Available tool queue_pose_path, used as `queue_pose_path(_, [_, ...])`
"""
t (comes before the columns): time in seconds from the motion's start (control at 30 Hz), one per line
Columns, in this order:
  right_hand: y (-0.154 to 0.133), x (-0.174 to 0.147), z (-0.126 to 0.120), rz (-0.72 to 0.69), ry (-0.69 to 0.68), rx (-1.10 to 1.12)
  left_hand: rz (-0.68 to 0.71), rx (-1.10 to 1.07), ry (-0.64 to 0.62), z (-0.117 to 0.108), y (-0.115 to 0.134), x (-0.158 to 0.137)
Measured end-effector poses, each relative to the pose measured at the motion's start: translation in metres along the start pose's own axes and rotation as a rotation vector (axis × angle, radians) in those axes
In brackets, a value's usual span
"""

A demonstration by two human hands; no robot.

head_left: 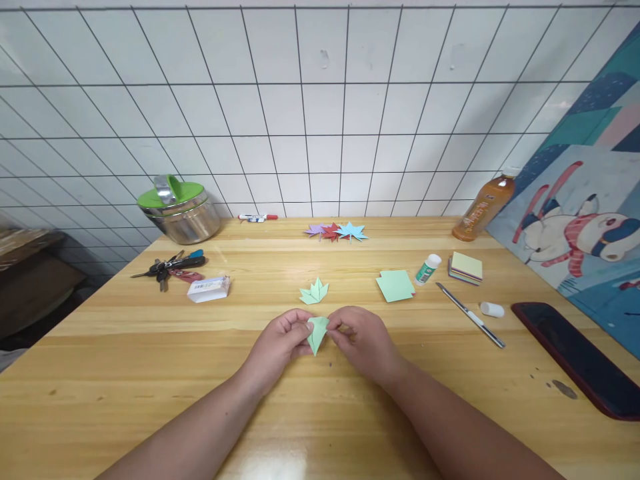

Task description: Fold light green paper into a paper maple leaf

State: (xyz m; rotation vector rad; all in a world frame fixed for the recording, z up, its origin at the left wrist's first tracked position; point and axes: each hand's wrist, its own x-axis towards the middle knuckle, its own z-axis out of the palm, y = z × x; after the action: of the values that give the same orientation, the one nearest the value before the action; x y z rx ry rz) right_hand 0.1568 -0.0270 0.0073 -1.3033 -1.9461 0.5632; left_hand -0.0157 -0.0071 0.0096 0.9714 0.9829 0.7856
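A small piece of folded light green paper (317, 333), kite-like with its point downward, is held between my two hands above the table. My left hand (280, 341) pinches its left side, thumb on top and fingers behind. At its upper right edge, the thumb and fingertips of my right hand (364, 340) grip the paper. Just beyond my hands lies a light green folded paper leaf piece (315, 292) with several points. Farther back, purple, red and blue paper leaves (351, 232) overlap near the wall.
Green paper sheets (395, 285), a glue stick (428, 269), its white cap (492, 309), a utility knife (471, 315), a sticky-note stack (465, 267), a phone (575, 357) and a bottle (486, 205) are right. Keys (173, 268), a white box (209, 289), a pot (187, 217) and a marker (257, 217) are left.
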Motion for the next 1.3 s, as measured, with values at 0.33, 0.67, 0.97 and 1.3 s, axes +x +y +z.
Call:
queue_pose_path(0.33, [-0.003,0.001,0.005,0.328,0.082,0.43,0.098,0.181,0.01,0.002,0.0,0.001])
queue_pose_path(0.67, [0.001,0.003,0.011,0.405,0.058,0.625,0.146,0.233,0.015,0.002,-0.001,0.001])
queue_pose_path(0.97, [-0.003,0.003,0.01,0.384,0.114,0.579,0.135,0.209,-0.016,0.002,-0.002,0.002])
queue_pose_path(1.3, [-0.004,0.002,0.01,0.457,0.139,0.702,0.112,0.176,-0.024,0.0,-0.003,0.003])
